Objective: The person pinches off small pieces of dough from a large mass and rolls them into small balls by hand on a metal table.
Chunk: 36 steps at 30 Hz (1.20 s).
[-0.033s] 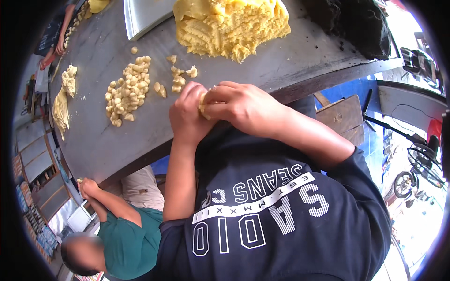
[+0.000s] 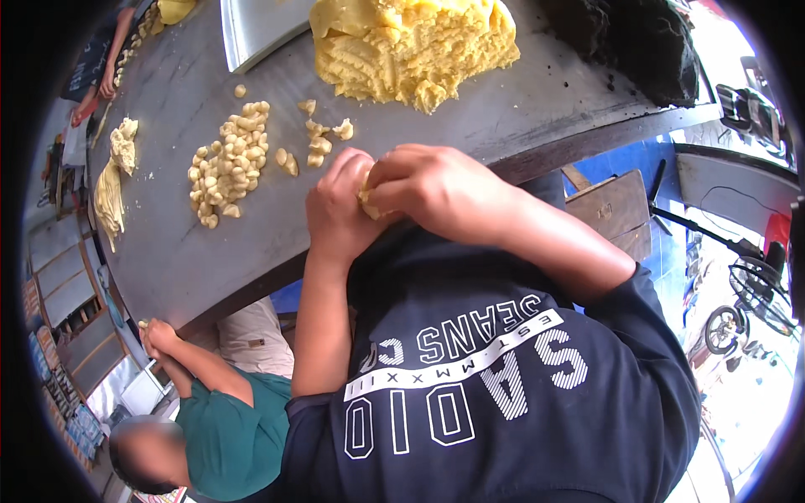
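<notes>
Your left hand (image 2: 340, 201) and right hand (image 2: 428, 186) meet, both clamped on a yellow scrap (image 2: 367, 203), probably dough, mostly hidden between them; beyond them lie a dough block (image 2: 411, 54) and, leftward, pale balls (image 2: 231, 159).

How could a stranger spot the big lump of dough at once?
Find the grey table, then the silvery tray at the picture's top. Just right of it sits the dough, yellow with a rough, crumbly side, far bigger than any of the small pale balls heaped nearby.
</notes>
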Tool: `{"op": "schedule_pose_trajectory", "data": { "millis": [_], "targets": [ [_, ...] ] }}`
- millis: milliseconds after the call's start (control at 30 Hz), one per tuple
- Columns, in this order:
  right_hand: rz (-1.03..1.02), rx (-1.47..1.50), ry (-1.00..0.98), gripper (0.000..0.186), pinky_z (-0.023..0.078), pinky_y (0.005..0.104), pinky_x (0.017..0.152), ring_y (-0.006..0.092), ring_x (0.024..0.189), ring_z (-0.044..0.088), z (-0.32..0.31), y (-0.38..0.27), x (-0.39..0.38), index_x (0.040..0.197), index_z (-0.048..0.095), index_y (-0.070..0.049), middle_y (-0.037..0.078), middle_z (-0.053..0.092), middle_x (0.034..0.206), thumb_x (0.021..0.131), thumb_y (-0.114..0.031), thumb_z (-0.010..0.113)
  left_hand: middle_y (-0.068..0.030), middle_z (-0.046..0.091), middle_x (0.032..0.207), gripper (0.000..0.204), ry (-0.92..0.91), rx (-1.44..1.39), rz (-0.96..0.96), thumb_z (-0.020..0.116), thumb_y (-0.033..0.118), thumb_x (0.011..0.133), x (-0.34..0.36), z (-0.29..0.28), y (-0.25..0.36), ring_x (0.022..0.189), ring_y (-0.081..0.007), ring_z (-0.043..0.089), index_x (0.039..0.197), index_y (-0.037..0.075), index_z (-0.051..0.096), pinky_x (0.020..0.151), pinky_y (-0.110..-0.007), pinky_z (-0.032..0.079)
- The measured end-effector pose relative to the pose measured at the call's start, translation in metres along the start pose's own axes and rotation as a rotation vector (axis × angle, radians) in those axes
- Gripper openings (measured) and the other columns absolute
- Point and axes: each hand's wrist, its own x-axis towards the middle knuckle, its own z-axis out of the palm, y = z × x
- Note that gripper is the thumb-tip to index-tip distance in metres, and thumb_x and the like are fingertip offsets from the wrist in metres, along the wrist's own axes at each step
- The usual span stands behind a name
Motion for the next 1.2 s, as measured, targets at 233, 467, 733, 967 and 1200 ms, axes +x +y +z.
{"op": "schedule_pose_trajectory", "data": {
  "millis": [233,467,733,967,1200],
  "targets": [
    [0.245,0.012,0.106,0.049,0.061,0.0465,0.103,0.0347,0.119,0.072,0.005,0.003,0.021,0.126,0.081,-0.013,0.010,0.075,0.125,0.079,-0.016,0.094,-0.0066,0.071,0.078,0.073,-0.190,-0.307,-0.047,0.114,0.050,0.055,-0.014,0.001,-0.011,0.070,-0.0316,0.071,0.098,0.005,0.074,0.069,-0.043,0.058],
    [0.306,-0.205,0.200,0.031,0.064,0.0435,0.096,0.0337,0.109,0.079,-0.025,0.002,0.005,0.122,0.083,-0.009,0.010,0.083,0.120,0.092,-0.013,0.087,-0.0011,0.063,0.077,0.068,-0.149,-0.502,-0.271,0.113,0.049,0.063,-0.023,-0.002,-0.021,0.072,-0.0155,0.064,0.097,0.007,0.072,0.067,-0.036,0.053],
    [0.209,-0.505,0.036,0.023,0.063,0.0430,0.087,0.0309,0.098,0.074,-0.028,0.037,-0.014,0.110,0.081,-0.012,0.005,0.081,0.105,0.090,-0.007,0.071,-0.0092,0.065,0.097,0.054,-0.042,-0.930,-0.466,0.050,0.051,0.124,-0.026,-0.004,-0.023,0.082,-0.0124,0.055,0.110,0.001,0.068,0.068,-0.027,0.043],
    [0.215,-0.584,0.117,0.017,0.063,0.0443,0.089,0.0310,0.104,0.071,-0.028,0.047,-0.009,0.102,0.082,-0.011,0.007,0.074,0.105,0.089,-0.012,0.070,-0.0049,0.065,0.089,0.043,0.018,-0.841,-0.322,0.062,0.043,0.121,-0.028,0.003,-0.016,0.066,-0.0076,0.053,0.108,0.003,0.070,0.059,-0.023,0.041],
    [0.281,-0.457,0.132,0.013,0.063,0.0447,0.091,0.0310,0.107,0.074,-0.033,0.045,-0.023,0.106,0.084,-0.010,0.007,0.077,0.108,0.096,-0.012,0.076,-0.0033,0.065,0.091,0.032,0.073,-0.984,-0.382,0.059,0.026,0.124,-0.026,0.005,-0.014,0.069,-0.0050,0.051,0.103,0.004,0.068,0.063,-0.023,0.042]
  ]
}}
